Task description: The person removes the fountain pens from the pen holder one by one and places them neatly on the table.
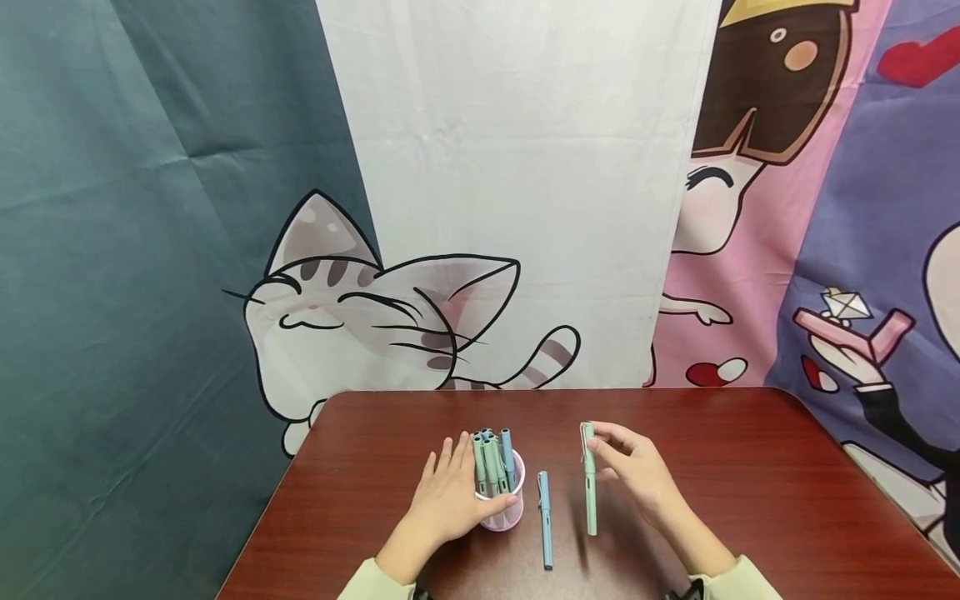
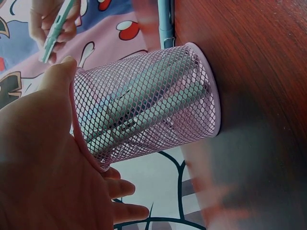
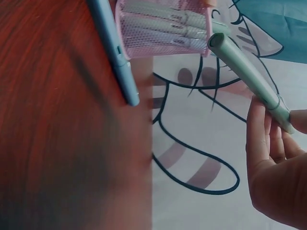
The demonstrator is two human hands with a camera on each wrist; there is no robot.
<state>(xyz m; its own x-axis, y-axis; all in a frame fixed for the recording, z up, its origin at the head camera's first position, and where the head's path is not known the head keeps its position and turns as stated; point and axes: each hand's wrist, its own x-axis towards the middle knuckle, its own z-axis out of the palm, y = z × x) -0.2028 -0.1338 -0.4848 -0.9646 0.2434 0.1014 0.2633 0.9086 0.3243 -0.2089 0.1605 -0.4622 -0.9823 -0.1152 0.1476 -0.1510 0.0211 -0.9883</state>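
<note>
My right hand [image 1: 634, 467] pinches a light green pen [image 1: 590, 492] near its clip end, thumb on one side and fingertips on the other. In the right wrist view the green pen [image 3: 249, 76] slants, held clear of the table. My left hand [image 1: 448, 496] rests against a pink mesh pen holder [image 1: 504, 522], with its fingers extended along the far left side and its thumb lying over the near rim. Several green and blue pens [image 1: 491, 467] stand in the mesh holder; their lower parts show through the mesh [image 2: 148, 100]. Between the holder and my right hand lies a blue pen [image 1: 546, 521].
A dark red-brown wooden table [image 1: 750, 467] bears everything. Behind its far edge hangs a printed cloth [image 1: 525, 167] with a cartoon cat and figures, and a teal section covers the left side.
</note>
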